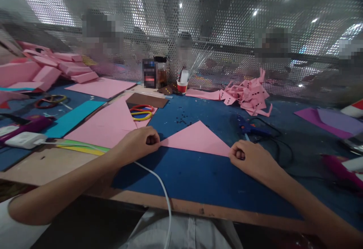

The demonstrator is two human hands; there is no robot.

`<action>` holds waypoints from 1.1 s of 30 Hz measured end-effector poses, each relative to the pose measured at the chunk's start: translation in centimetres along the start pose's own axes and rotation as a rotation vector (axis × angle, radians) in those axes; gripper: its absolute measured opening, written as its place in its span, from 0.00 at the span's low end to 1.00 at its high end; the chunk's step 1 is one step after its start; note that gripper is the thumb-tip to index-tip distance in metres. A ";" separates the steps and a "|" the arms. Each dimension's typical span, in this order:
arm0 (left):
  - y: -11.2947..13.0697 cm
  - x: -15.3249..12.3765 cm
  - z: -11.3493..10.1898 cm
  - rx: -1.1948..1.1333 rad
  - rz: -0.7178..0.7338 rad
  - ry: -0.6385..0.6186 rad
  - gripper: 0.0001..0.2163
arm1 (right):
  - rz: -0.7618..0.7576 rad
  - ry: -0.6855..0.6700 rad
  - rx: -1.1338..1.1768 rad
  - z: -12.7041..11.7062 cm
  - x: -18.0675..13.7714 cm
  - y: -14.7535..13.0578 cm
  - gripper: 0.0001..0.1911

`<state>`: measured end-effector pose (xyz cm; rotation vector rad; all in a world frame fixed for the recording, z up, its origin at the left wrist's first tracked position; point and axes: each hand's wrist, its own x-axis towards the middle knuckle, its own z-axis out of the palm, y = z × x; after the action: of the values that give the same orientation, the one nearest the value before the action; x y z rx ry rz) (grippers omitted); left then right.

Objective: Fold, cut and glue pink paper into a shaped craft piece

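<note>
Pinching a seemingly smooth pink paper triangle (198, 140).

The left forearm (73, 177) and right forearm (297, 194), both bare, angle forward and inward. The left hand (141, 142) is curled, thumb and forefinger pinched together; the right hand (253, 156) roughly mirrors it (its fingers bent in toward the palm). The hands stand apart, fingertips facing each other.

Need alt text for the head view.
Left hand and right hand pinch opposite corners of a pink paper triangle on a blue tabletop. Scissors and a pink sheet lie near the left hand, a blue glue gun near the right.
</note>
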<state>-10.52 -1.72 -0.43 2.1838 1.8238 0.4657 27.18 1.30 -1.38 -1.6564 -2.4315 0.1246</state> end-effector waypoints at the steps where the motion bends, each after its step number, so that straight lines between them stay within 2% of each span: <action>1: 0.0 0.1 -0.1 0.002 -0.004 -0.007 0.12 | -0.003 0.002 -0.002 0.0 0.0 0.1 0.06; 20: -0.1 0.7 -1.2 -0.004 -0.069 -0.089 0.09 | -0.006 -0.009 -0.011 -0.5 -0.2 0.5 0.06; 33: -0.4 0.8 -1.5 -0.025 -0.056 -0.122 0.13 | 0.001 0.012 0.009 -0.5 -0.8 1.6 0.06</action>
<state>-11.34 -0.84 0.83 2.0901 1.7995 0.3335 29.04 1.10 -1.28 -1.6503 -2.4177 0.1256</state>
